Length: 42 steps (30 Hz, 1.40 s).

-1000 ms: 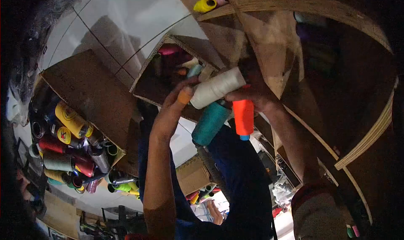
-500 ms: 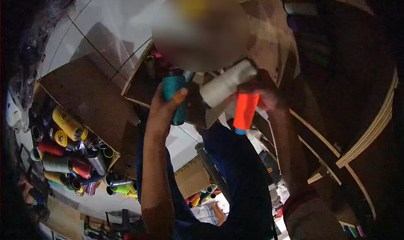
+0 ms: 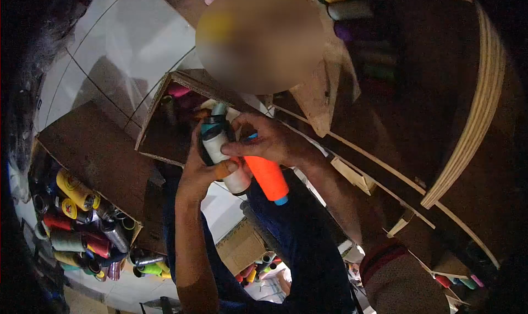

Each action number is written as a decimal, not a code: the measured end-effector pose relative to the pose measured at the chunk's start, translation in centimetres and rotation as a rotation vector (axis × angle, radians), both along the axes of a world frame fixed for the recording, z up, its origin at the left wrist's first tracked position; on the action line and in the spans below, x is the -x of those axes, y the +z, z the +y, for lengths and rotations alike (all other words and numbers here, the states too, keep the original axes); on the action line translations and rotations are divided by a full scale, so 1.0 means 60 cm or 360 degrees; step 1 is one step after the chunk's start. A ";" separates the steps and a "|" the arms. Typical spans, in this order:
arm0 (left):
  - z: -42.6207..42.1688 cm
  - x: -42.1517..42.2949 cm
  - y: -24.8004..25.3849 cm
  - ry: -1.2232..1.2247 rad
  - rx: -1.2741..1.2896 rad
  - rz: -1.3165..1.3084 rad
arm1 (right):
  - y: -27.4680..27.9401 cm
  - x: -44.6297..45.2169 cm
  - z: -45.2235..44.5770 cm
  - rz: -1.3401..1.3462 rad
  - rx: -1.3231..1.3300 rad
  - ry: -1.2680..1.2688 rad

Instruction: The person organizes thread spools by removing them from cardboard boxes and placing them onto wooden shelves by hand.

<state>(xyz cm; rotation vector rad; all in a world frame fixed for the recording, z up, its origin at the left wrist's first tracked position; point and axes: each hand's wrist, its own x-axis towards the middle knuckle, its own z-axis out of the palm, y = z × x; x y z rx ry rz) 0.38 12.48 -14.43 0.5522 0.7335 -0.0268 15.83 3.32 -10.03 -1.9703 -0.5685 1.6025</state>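
My left hand is closed around a white thread spool. A teal thread spool, mostly hidden behind the white one, is in the same grip. My right hand holds a bright orange thread spool with blue ends, tilted down to the right. Its thumb rests on the white spool, so both hands meet over it. Just beyond my hands, an open cardboard box holds pink and other spools.
At left, another cardboard box holds several spools, among them a yellow spool. A further box with spools is low in view. Wooden shelving rises on the right, with spools on it. A blurred patch covers the top middle.
My right hand has moved left with the orange spool, up to my left hand. The white spool, previously by my right hand, is now in my left hand alongside the teal one.
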 end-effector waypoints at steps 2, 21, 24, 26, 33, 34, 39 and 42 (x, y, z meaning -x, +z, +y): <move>0.002 0.009 -0.006 0.0106 0.0112 0.0044 | 0.024 -0.016 0.002 0.0669 0.0128 -0.0481; 0.015 0.008 0.003 0.0074 -0.0104 0.0263 | 0.018 -0.274 -0.206 0.0907 -0.0753 -0.2035; 0.012 0.013 -0.002 0.0111 -0.0069 0.0213 | 0.052 -0.222 -0.171 0.0344 -0.0531 -0.1848; 0.015 0.015 -0.002 0.0130 -0.0068 0.0194 | 0.028 -0.214 -0.208 -0.0070 -0.0163 -0.1607; 0.021 0.016 -0.003 0.0101 -0.0080 0.0178 | 0.037 -0.189 -0.127 -0.1665 0.0680 0.0332; 0.020 0.016 -0.003 0.0103 -0.0068 0.0187 | 0.043 -0.190 -0.123 -0.1633 0.0616 0.0265; 0.021 0.013 0.003 0.0168 -0.0044 0.0186 | 0.033 -0.218 -0.160 -0.1052 -0.0315 -0.1141; 0.021 0.014 0.001 0.0152 -0.0029 0.0210 | 0.026 -0.234 -0.146 -0.0812 -0.0637 -0.1749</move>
